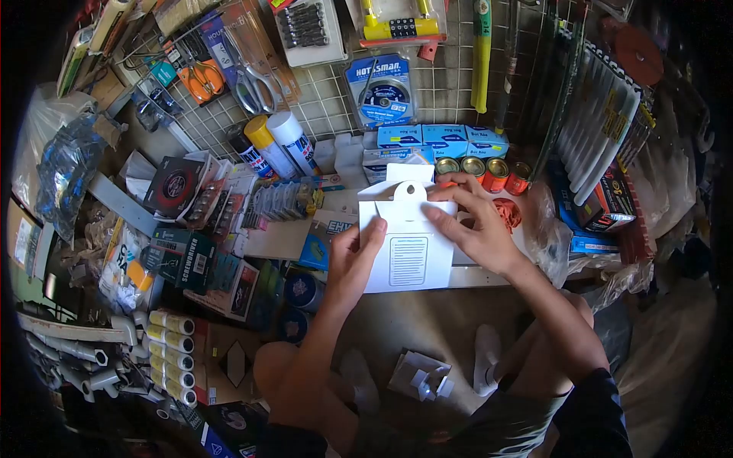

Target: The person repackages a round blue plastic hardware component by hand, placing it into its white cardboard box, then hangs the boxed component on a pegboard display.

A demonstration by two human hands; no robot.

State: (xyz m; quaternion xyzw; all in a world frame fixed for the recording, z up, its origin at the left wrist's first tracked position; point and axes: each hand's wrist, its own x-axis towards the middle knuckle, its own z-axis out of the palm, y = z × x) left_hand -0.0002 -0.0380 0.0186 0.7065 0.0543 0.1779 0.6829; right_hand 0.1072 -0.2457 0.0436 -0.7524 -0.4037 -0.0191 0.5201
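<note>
A white cardboard box (408,259) with a printed text panel is upright in front of me, its top flaps raised and a rounded hang tab with a hole standing up. My left hand (354,256) grips its left side, thumb on the front face and fingers behind. At the upper right, my right hand (477,225) is closed on the edge by the flap, thumb in front and fingers curled over the top. The inside of the box is hidden from this angle.
Behind the box stand small orange cans (496,177) and blue boxes (445,137). Spray cans (290,141) are at the back left, near a screwdriver box (182,257). Packaged tools hang on the wire grid (321,99). An opened carton (421,375) lies on the floor between my feet.
</note>
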